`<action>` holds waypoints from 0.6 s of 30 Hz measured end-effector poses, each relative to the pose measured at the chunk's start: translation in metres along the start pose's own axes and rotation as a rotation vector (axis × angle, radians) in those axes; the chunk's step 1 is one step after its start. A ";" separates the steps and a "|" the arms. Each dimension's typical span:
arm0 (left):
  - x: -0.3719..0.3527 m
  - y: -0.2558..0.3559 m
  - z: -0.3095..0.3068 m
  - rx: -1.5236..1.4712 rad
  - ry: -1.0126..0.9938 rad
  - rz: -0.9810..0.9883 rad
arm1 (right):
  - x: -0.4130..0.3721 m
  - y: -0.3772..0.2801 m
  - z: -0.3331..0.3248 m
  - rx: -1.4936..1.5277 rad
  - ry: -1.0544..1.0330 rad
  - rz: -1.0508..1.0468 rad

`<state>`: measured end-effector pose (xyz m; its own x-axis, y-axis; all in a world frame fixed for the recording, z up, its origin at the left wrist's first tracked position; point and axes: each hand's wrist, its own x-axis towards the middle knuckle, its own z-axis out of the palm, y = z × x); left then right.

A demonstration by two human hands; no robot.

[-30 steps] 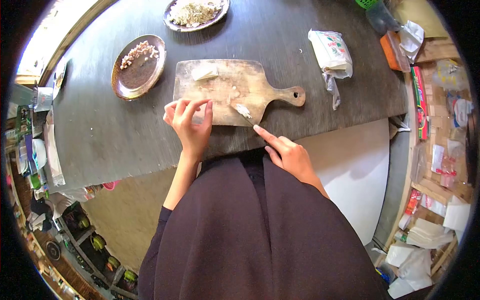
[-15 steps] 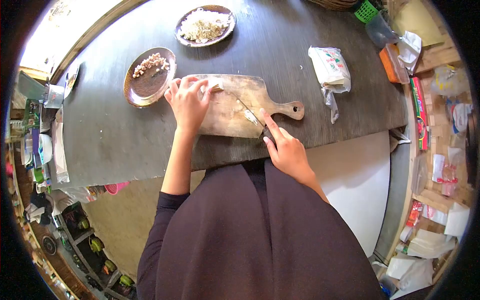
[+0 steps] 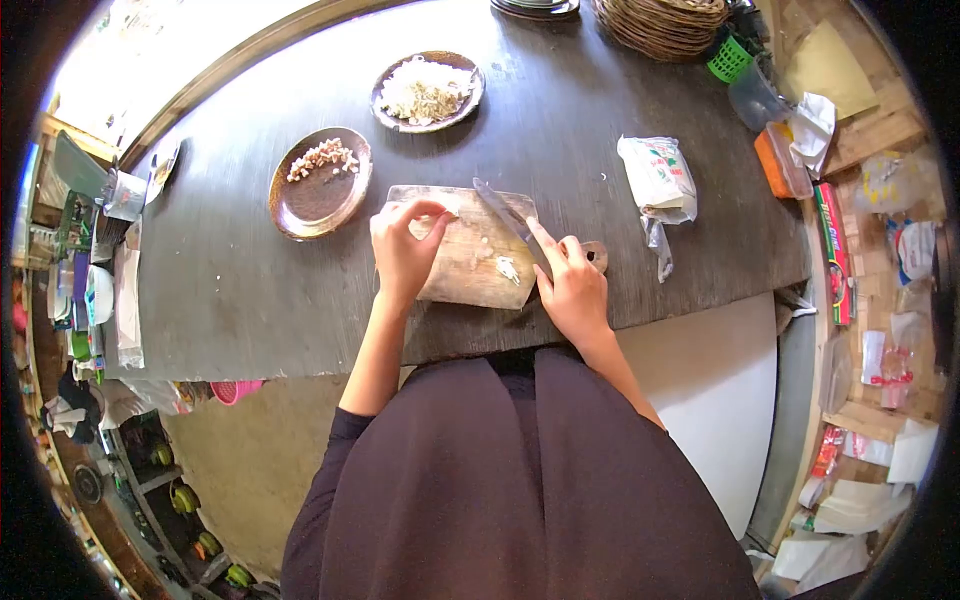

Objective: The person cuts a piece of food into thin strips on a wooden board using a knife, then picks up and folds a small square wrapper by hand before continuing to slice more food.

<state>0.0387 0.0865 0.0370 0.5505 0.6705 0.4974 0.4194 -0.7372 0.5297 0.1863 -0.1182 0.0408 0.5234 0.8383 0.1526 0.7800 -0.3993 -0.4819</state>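
A wooden cutting board (image 3: pixel 460 278) with a handle lies near the table's front edge. Over its left part, my left hand (image 3: pixel 402 248) has thumb and forefinger pinched on a small pale piece of food (image 3: pixel 452 208). My right hand (image 3: pixel 576 295) grips a knife (image 3: pixel 508 214), forefinger stretched along it; the blade points away over the board's right side. Its handle is mostly hidden in my palm. Between the hands, a little heap of white slices (image 3: pixel 508 268) rests on the board, with a few bits scattered above it.
Beyond the board stand a brown plate (image 3: pixel 318 208) with diced pieces and another plate (image 3: pixel 428 90) heaped with pale shreds. A white plastic packet (image 3: pixel 658 180) lies to the right. Stacked plates (image 3: pixel 536 10), wicker plates (image 3: pixel 662 25) and a green basket (image 3: pixel 730 60) sit at the back.
The view has tilted up, showing more of the table's back. The knife has moved from the white slices toward the board's upper right. My left hand has lifted slightly, its fingers closer together.
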 end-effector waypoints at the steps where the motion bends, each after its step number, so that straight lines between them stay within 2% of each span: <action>1: -0.001 0.012 -0.004 -0.215 -0.061 -0.131 | 0.003 0.000 -0.001 0.000 -0.020 -0.008; 2: -0.003 0.022 -0.007 -0.430 -0.124 -0.263 | 0.005 0.000 -0.002 0.000 -0.018 -0.004; 5: -0.008 0.040 -0.012 -0.575 -0.186 -0.259 | 0.009 -0.001 -0.008 -0.069 0.046 -0.054; 7: -0.011 0.050 -0.015 -0.695 -0.251 -0.269 | 0.012 -0.007 -0.018 0.042 0.225 -0.200; 8: -0.012 0.056 -0.016 -0.695 -0.253 -0.271 | 0.012 -0.009 -0.022 0.043 0.222 -0.198; 10: -0.015 0.069 -0.021 -0.816 -0.315 -0.277 | 0.011 -0.015 -0.032 0.716 0.065 -0.116; 16: -0.015 0.088 -0.036 -0.829 -0.410 -0.264 | 0.007 -0.019 -0.034 1.019 0.080 0.006; 18: -0.014 0.090 -0.039 -0.959 -0.324 -0.216 | 0.005 -0.018 -0.036 1.121 0.067 0.051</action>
<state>0.0408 0.0144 0.1046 0.7593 0.6215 0.1930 -0.1408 -0.1327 0.9811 0.1876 -0.1200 0.0815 0.5898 0.7953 0.1403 0.0260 0.1550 -0.9876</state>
